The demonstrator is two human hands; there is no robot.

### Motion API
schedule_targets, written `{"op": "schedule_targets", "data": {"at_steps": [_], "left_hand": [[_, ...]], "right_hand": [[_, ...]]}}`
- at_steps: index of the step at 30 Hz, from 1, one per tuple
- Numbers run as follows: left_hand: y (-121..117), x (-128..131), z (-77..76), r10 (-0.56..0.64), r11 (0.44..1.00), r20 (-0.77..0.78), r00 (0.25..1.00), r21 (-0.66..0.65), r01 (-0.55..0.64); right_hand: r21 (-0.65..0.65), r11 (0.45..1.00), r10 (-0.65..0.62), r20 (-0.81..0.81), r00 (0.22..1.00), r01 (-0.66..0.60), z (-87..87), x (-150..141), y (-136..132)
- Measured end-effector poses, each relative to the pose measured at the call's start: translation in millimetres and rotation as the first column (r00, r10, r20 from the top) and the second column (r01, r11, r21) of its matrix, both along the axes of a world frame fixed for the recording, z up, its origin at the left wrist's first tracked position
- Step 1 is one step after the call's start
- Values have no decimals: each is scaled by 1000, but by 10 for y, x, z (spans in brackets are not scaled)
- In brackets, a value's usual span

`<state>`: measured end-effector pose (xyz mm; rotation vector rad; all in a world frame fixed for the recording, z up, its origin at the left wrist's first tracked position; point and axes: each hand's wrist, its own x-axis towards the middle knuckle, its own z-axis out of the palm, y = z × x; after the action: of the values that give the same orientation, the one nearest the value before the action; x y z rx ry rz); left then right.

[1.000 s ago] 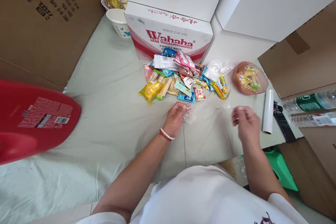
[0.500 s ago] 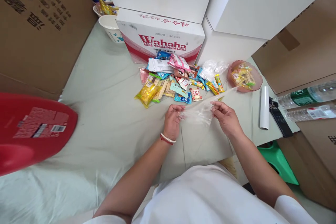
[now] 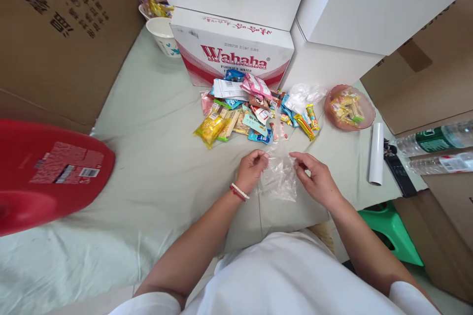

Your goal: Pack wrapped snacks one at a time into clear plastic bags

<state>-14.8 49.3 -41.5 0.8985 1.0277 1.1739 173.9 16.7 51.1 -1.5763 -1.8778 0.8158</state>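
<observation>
Crinkly clear plastic bag [image 3: 280,179] between those fingertips [image 3: 265,156] looks feather-light, floppy, probably slippery; I'd pinch an edge. Left hand [image 3: 251,170] pinches it; can't tell if right hand [image 3: 316,177] grips.

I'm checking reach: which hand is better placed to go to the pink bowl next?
Probably the right hand: it is nearer the bowl, while the left hand is farther off, pinching the clear bag.
</observation>
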Motion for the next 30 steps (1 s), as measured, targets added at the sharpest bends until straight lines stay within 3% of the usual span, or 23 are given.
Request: {"op": "schedule_targets", "data": {"at_steps": [4, 6, 8, 10, 12, 14, 17, 20, 24, 30], "left_hand": [[53, -28, -18, 62, 998, 46, 997, -20, -61], [34, -14, -11, 75, 997, 48, 996, -34, -74], [9, 7, -6, 85, 995, 46, 995, -48, -83], [-10, 22, -7, 88, 995, 43, 995, -58, -86], [-19, 27, -11, 88, 994, 37, 995, -62, -86], [-21, 25, -14, 89, 994, 29, 996, -61, -87], [-22, 10, -8, 99, 993, 24, 995, -62, -98], [-24, -10, 7, 127, 989, 22, 992, -77, -125], [-30, -9, 32, 155, 985, -14, 988, -81, -155], [-22, 27, 77, 167, 977, 52, 985, -144, -158]], "right_hand": [[-207, 968, -190, -248, 950, 139, -208, 192, -21], [-281, 940, -268, -249, 931, 195, -285, 251, -35], [-203, 934, -326, -157, 932, 293, -282, 253, -69], [-12, 939, -343, -68, 937, 343, -213, 187, -117], [125, 952, -280, -7, 960, 278, -141, 59, -158], [131, 977, -178, 65, 982, 168, -138, -95, -171], [5, 995, -95, 127, 987, 95, -275, -258, -131], [-113, 985, -139, -41, 989, 134, -406, -247, -83], [-304, 942, -246, -343, 906, 141, -366, -91, -103], [-402, 902, -346, -452, 822, 158, -328, -26, -164]]}}
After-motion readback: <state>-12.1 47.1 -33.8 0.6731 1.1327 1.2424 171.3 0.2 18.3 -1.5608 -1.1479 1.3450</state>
